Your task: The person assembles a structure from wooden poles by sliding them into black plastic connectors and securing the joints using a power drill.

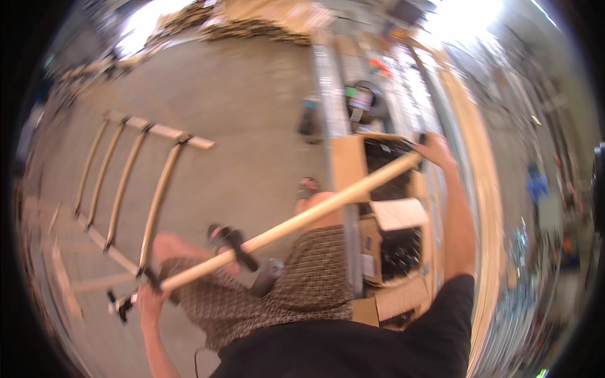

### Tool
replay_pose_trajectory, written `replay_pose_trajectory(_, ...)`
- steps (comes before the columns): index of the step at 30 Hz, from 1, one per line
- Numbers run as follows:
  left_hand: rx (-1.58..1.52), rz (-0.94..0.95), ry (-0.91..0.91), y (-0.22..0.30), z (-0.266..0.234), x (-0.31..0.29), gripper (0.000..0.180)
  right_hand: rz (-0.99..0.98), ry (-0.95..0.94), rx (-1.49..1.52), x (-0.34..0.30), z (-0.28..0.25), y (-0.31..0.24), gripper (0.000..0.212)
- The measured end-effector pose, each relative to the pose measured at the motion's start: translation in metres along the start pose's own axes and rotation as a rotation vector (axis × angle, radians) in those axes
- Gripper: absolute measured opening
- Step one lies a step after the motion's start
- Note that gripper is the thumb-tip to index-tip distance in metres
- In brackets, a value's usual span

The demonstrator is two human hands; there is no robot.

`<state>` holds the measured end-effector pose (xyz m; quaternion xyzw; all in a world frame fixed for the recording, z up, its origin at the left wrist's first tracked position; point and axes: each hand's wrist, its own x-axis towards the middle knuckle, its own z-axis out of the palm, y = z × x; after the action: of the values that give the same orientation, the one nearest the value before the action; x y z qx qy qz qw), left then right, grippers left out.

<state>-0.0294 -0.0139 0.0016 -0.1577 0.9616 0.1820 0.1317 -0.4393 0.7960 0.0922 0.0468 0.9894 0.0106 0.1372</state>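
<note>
A long round wooden pole (302,217) slants across my lap, held by both hands. My left hand (150,301) is closed around its lower left end. Beside that hand is a black fitting (150,277); I cannot tell whether it sits on the pole or on the frame behind. My right hand (435,151) grips the far right end, above an open carton (348,165), with a small black piece (423,138) at the fingers. A ladder-like frame (165,131) of wooden rails and several round rungs, joined by black fittings, lies on the floor to the left.
Opened cardboard boxes (400,215) with black contents stand on my right, by long metal profiles (326,82) and wooden boards (469,120). A black power tool (309,118) is on the floor ahead. A wood stack (265,25) stands at the back. Small black-and-white hardware (123,307) is near my left hand.
</note>
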Motion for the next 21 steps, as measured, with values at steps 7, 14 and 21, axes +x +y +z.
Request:
replay_pose_trajectory(7,-0.030,0.079,0.029,0.029,-0.026,-0.002,0.050,-0.033,-0.029,0.487,-0.010,0.010,0.025,0.050)
replay_pose_trajectory(14,0.047,0.098,0.074,0.036,-0.018,0.000,0.045,0.048,0.053,0.605,-0.005,0.031,0.038,0.037)
replay_pose_trajectory(21,0.052,0.165,0.229,0.004,0.011,-0.005,0.054,-0.012,0.101,0.596,-0.038,0.002,-0.033,0.035)
